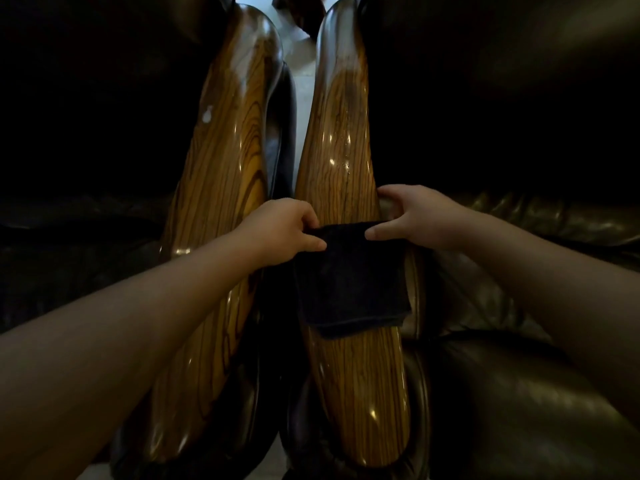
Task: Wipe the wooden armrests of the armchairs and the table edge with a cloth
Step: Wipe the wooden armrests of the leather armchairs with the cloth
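While both bare forearms are reaching in from the bottom corners, the two hands are meeting at the far edge of a dark cloth [349, 278]. That cloth is lying folded across the right armrest [341, 140], draped over its width, its near edge sitting square across the grain with a doubled hem showing.

Left hand [280, 230]: fingers curling, thumb and fingers pinching the cloth's far left corner. It is hovering over the narrow gap between the two armrests.

Right hand [412, 216]: thumb pressing on the cloth's far right corner, the other fingers arching over the armrest's outer edge toward the upholstery. Whether those fingers are closing under the cloth, cannot tell; the thumb contact is plain.

Left armrest [228, 161]: glossy striped wood, running parallel to the right one and close beside it, not touching it in view. A small pale spot is showing on its left flank, and highlights are glinting on both armrests.

Dark leather seat cushions [519, 393] are filling the frame on either side, mostly in deep shadow; the right one is catching a dull sheen near the bottom. A strip of pale floor [301, 74] is showing between the armrests at the top.
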Motion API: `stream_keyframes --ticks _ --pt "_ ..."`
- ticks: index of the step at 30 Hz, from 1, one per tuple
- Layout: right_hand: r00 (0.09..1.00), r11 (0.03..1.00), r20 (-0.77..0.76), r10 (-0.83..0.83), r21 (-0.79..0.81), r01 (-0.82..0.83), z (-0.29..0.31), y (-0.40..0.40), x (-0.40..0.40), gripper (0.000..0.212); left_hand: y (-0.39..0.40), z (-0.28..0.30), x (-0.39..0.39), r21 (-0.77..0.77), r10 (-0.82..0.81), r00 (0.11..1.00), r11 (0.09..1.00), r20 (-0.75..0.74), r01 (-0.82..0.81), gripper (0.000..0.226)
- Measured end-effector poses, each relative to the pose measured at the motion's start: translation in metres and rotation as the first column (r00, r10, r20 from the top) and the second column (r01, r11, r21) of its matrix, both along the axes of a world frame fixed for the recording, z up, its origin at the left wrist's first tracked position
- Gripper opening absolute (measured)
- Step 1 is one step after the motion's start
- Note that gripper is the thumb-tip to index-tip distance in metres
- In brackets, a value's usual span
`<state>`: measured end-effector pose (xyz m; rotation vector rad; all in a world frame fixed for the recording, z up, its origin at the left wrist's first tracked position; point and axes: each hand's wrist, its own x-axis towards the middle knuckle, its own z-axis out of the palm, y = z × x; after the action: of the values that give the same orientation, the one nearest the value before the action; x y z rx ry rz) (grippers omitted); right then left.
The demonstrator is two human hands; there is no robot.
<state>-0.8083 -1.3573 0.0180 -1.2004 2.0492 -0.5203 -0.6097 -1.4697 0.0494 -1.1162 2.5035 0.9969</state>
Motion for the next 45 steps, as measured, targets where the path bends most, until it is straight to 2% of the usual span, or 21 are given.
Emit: stream_keyframes --ticks 2,6,9,11,15,17,21,26,35,40,45 --pt "0.999 1.0 -0.037 0.023 -0.016 -0.023 0.0 0.0 0.001 0.084 0.002 0.001 0.0 -0.028 -0.059 0.998 0.998 -0.003 0.059 0.019" --pt "0.989 0.994 -0.123 0.085 -0.053 -0.093 0.004 0.006 0.007 0.084 0.008 0.004 0.0 -0.128 -0.136 0.991 0.983 -0.012 0.133 0.018" --pt "0.967 0.988 -0.206 0.151 0.004 -0.153 0.007 0.009 0.016 0.082 0.014 0.005 0.0 -0.149 -0.155 0.988 0.977 -0.024 0.149 0.017" --pt "0.96 0.982 -0.209 0.188 0.044 -0.182 0.011 0.011 0.022 0.078 0.018 0.006 0.001 -0.173 -0.154 0.988 0.974 -0.026 0.148 0.017" --pt "0.964 0.973 -0.132 0.23 0.054 -0.224 0.024 0.013 0.027 0.047 0.024 0.007 0.003 -0.174 -0.178 0.984 0.97 -0.034 0.169 0.041" --pt "0.962 0.967 -0.11 0.248 0.083 -0.24 0.029 0.015 0.028 0.033 0.028 0.008 0.005 -0.192 -0.229 0.973 0.957 -0.024 0.22 0.038" --pt "0.948 0.956 -0.132 0.289 0.098 -0.278 0.036 0.022 0.027 0.025 0.036 0.012 0.011 -0.24 -0.268 0.963 0.936 -0.011 0.258 0.026" --pt "0.865 0.934 -0.365 0.345 0.048 -0.353 0.034 0.033 0.031 0.021 0.049 0.014 0.015 -0.333 -0.291 0.957 0.903 -0.01 0.271 0.021" --pt "0.736 0.889 -0.534 0.416 0.066 -0.454 0.034 0.036 0.041 0.018 0.06 0.009 0.011 -0.397 -0.3 0.953 0.871 0.04 0.291 0.026" --pt "0.717 0.877 -0.556 0.42 0.046 -0.479 0.044 0.048 0.048 0.021 0.073 0.022 0.018 -0.43 -0.277 0.96 0.863 0.037 0.266 0.034" --pt "0.775 0.883 -0.47 0.423 0.022 -0.469 0.065 0.061 0.068 0.035 0.091 0.042 0.042 -0.406 -0.238 0.971 0.885 0.024 0.227 0.036"
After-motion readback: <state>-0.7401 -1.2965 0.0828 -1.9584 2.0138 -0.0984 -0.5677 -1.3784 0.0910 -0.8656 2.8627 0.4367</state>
